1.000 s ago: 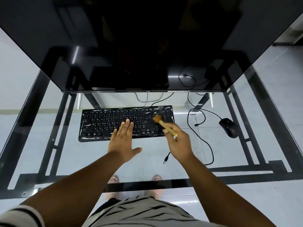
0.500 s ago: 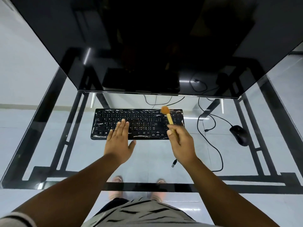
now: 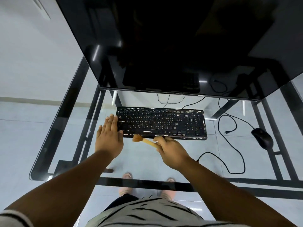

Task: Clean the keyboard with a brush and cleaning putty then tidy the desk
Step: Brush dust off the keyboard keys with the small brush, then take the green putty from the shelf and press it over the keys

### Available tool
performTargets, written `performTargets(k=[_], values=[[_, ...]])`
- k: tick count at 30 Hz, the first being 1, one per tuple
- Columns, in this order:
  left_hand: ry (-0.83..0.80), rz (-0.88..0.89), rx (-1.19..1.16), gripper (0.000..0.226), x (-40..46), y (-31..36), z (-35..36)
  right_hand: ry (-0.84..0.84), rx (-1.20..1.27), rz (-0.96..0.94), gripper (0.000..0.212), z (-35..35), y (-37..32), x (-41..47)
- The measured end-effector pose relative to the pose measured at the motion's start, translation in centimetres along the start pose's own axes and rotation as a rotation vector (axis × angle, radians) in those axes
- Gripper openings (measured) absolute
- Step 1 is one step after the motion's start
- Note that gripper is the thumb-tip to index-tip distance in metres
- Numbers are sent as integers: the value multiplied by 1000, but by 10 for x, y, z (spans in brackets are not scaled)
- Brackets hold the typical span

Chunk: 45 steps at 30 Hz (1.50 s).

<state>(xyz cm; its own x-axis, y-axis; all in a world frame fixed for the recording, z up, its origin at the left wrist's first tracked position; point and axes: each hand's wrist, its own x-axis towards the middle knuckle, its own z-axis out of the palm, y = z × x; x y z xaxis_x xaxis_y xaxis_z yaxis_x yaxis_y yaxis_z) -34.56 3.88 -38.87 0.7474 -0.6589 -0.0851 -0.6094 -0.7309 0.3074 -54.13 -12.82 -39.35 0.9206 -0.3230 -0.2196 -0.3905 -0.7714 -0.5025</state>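
Left hand (image 3: 109, 139) flat, fingers together, at left end of keyboard (image 3: 161, 122); right hand (image 3: 172, 150) fingers clamped on brush (image 3: 144, 140), mid-frame.

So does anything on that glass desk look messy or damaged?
Yes. The keyboard has white, scuffed-looking patches along its edges, and a loose cable snakes across the glass with an unplugged end beside the mouse.

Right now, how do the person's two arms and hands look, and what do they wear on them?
Both forearms are bare down to the hands. The left hand and the right hand show no gloves, rings, watch or bracelet. Only at the lower left corner a short sleeve shows: light fabric with thin dark stripes.
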Motion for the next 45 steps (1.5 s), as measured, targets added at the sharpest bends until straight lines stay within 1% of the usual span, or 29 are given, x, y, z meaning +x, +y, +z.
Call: performTargets(k=[3, 5, 13, 16, 20, 24, 28, 31, 38, 45], values=[[-6, -11, 5, 59, 2, -10, -2, -42, -109, -70, 21, 3, -3, 4], [-14, -16, 7, 60, 3, -14, -2, -35, -139, -103, 20, 5, -4, 5], [-35, -13, 13, 61, 5, -16, -4, -44, -144, -78, 26, 9, -5, 4], [-35, -4, 9, 62, 9, -15, -8, -21, -112, -55, 35, 7, -8, 4], [17, 20, 26, 61, 20, -11, -23, 120, -54, -69, 46, -6, -16, 11], [114, 46, 20, 59, 35, -7, -51, 279, 16, -95, 48, -35, -37, 30], [215, 59, 1, 58, 49, -2, -83, 381, 59, -141, 48, -68, -61, 51], [295, 70, -22, 62, 61, -3, -108, 478, 77, -182, 47, -95, -82, 70], [539, 106, -54, 59, 92, -16, -187, 650, 172, -337, 44, -173, -158, 118], [725, 118, -56, 57, 126, -47, -265, 862, 229, -556, 38, -236, -245, 167]])
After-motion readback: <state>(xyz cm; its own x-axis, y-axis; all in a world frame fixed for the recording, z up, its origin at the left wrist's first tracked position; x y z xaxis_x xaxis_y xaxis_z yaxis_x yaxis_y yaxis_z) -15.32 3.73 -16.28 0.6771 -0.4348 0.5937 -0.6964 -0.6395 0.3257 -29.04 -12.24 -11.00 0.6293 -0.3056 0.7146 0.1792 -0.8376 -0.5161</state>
